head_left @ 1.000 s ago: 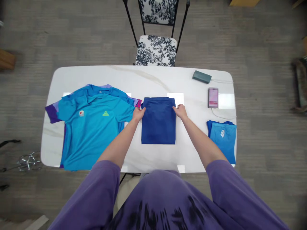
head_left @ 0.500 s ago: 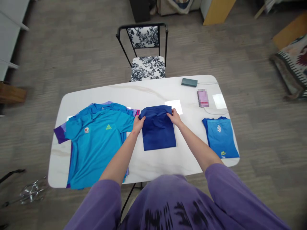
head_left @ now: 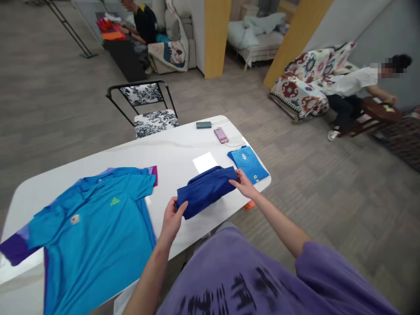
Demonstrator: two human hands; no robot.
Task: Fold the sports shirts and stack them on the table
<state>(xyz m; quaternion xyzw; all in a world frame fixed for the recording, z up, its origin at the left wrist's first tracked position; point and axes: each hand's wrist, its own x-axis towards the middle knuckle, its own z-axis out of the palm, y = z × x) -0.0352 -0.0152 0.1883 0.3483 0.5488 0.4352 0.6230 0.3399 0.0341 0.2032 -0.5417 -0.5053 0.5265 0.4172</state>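
Observation:
A folded dark blue garment (head_left: 207,190), probably a shirt, is held between my two hands over the front part of the white table (head_left: 177,151). My left hand (head_left: 173,214) pinches its left end, thumb on top. At the opposite end, my right hand (head_left: 243,183) grips the corner, fingers partly tucked behind the cloth. Just beyond my right hand lies a folded bright blue shirt (head_left: 250,162) at the table's right end. To my left, a turquoise T-shirt (head_left: 108,236) is spread flat over other shirts with purple sleeves.
A grey-green power bank (head_left: 203,125) and a pink phone (head_left: 221,135) with cables lie near the far right edge. A patterned chair (head_left: 154,122) stands behind the table. Two people sit farther off, one by a dark table, one near a patterned sofa (head_left: 302,94). Something orange (head_left: 249,205) shows below the table edge.
My hands have lifted the dark blue garment off the table and carried it toward the folded blue shirt. The view has turned right and up, bringing two people into sight.

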